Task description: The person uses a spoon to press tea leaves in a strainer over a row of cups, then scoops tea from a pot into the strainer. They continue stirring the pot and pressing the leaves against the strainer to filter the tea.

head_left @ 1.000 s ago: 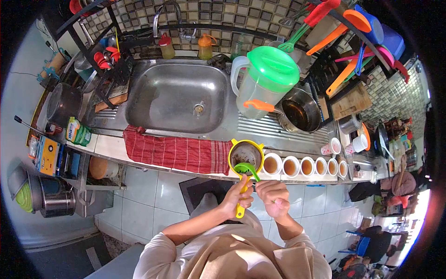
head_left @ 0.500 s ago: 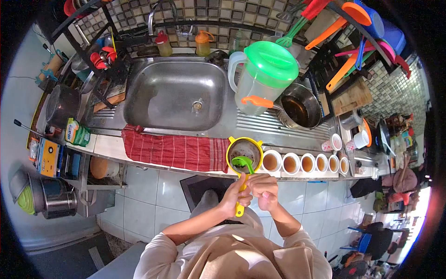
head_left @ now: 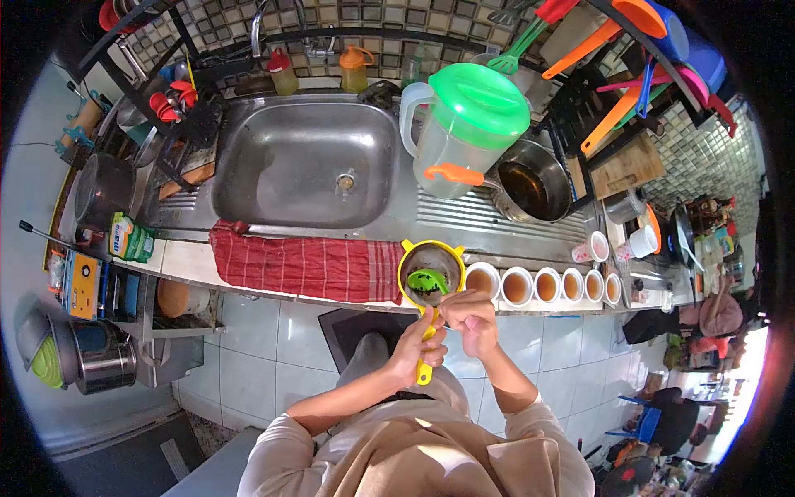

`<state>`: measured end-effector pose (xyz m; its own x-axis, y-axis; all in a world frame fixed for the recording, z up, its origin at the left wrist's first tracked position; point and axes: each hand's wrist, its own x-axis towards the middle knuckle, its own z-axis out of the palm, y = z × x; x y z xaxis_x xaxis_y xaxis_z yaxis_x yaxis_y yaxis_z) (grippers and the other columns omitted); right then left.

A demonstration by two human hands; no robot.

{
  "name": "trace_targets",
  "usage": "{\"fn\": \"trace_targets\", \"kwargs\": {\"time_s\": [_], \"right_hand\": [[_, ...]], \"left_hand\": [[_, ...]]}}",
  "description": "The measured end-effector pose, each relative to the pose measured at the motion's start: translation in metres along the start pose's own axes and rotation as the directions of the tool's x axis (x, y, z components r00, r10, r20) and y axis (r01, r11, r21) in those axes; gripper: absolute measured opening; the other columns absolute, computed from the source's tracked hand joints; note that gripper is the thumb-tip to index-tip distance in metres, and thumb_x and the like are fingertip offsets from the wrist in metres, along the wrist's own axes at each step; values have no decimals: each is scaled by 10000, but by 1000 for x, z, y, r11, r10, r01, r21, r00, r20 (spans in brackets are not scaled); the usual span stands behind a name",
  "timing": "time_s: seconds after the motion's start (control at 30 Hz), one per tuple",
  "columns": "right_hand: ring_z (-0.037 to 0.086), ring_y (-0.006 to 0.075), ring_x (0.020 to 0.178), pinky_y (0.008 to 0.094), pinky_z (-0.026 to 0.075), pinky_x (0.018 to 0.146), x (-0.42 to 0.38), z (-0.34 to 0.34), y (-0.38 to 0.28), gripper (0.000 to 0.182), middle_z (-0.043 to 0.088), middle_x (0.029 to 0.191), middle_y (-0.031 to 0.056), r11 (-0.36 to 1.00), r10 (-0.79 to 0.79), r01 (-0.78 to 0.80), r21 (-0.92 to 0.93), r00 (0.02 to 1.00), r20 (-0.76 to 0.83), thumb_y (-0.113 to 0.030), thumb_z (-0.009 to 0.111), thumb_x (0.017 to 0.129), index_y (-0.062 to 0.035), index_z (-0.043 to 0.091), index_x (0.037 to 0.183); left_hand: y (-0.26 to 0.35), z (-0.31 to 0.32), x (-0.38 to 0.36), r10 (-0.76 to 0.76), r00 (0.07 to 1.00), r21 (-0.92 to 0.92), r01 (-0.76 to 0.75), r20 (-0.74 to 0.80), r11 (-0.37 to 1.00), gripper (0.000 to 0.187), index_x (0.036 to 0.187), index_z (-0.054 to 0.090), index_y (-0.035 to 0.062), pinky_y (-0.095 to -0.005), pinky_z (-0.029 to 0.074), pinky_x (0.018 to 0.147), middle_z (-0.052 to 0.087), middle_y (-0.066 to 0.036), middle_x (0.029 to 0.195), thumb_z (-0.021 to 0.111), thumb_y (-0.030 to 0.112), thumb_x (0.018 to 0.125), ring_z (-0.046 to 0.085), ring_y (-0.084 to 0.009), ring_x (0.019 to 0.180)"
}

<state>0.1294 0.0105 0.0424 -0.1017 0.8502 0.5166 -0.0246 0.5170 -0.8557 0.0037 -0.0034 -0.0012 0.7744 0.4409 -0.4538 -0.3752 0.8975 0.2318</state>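
A yellow-rimmed strainer (head_left: 457, 286) with dark residue in its mesh is at the counter edge, its handle pointing toward me. My left hand (head_left: 416, 348) is wrapped around that yellow handle. In my right hand (head_left: 469, 319) is a green spoon (head_left: 426, 280), its bowl inside the strainer with dark bits in it. Most of the spoon's handle is hidden by my fingers. Just right of the strainer, a row of several white cups (head_left: 517, 286) of brown liquid runs along the counter edge. A red checked cloth (head_left: 306, 269) lies to the left.
Behind the cloth is a steel sink (head_left: 306, 166). A clear pitcher (head_left: 455, 157) with a green lid and a steel saucepan (head_left: 530, 182) of dark liquid stand on the drainboard. Further right are pink-patterned cups (head_left: 592, 247). Utensils hang at upper right, including an orange spatula (head_left: 584, 50).
My right hand has shifted up and slightly left, and the spoon's bowl has moved further into the strainer, now showing dark bits. The left hand keeps its grip on the handle.
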Motion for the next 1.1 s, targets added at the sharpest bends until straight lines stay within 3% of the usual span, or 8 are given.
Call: {"fn": "trace_targets", "kwargs": {"time_s": [0.27, 0.63, 0.7, 0.87, 0.97, 1.1], "right_hand": [[257, 193, 361, 296, 201, 389, 16, -20, 6, 418, 236, 425, 54, 990, 119, -131, 60, 977, 177, -329, 300, 762, -31, 241, 475], [183, 157, 388, 285, 158, 399, 35, -37, 19, 411, 174, 443, 31, 935, 182, -247, 255, 950, 253, -336, 319, 734, -40, 161, 496], [167, 157, 360, 285, 162, 378, 37, -29, 15, 376, 163, 407, 29, 944, 213, -253, 211, 958, 192, -283, 348, 691, -74, 125, 473], [168, 150, 369, 286, 147, 383, 19, -13, 12, 409, 167, 417, 21, 962, 212, -216, 167, 976, 44, -307, 354, 726, -72, 127, 479], [226, 166, 395, 287, 188, 405, 8, -6, 5, 446, 205, 438, 34, 982, 166, -162, 98, 985, -42, -375, 318, 753, -41, 193, 484], [164, 136, 333, 281, 140, 360, 5, 1, 1, 394, 182, 389, 10, 988, -29, 57, 143, 982, -185, -289, 332, 754, -82, 157, 468]], "left_hand": [[3, 2, 0, -32, 999, 5, 33, -23, 999, 346, 771, 359, 144, -187, 169, 380, 228, 57, 524, 375, 481, 846, 187, -46, 392], [1, 3, 2, -36, 999, -4, 36, -12, 999, 353, 757, 351, 146, -192, 183, 380, 205, 59, 513, 368, 487, 846, 188, -48, 393], [1, 1, 2, -29, 1000, -4, 29, -4, 1000, 353, 757, 351, 146, -192, 181, 379, 205, 60, 512, 367, 488, 846, 188, -48, 392], [1, -1, 2, -17, 1000, -6, 17, 5, 1000, 352, 757, 351, 147, -192, 175, 376, 206, 61, 509, 365, 487, 847, 187, -45, 388], [1, 0, 1, -18, 1000, 0, 18, 18, 1000, 348, 757, 351, 146, -191, 172, 374, 206, 62, 507, 364, 482, 849, 184, -44, 386], [0, 3, 0, -15, 1000, 10, 15, 13, 1000, 343, 759, 353, 146, -188, 168, 373, 210, 62, 511, 362, 476, 853, 182, -43, 388]]}}
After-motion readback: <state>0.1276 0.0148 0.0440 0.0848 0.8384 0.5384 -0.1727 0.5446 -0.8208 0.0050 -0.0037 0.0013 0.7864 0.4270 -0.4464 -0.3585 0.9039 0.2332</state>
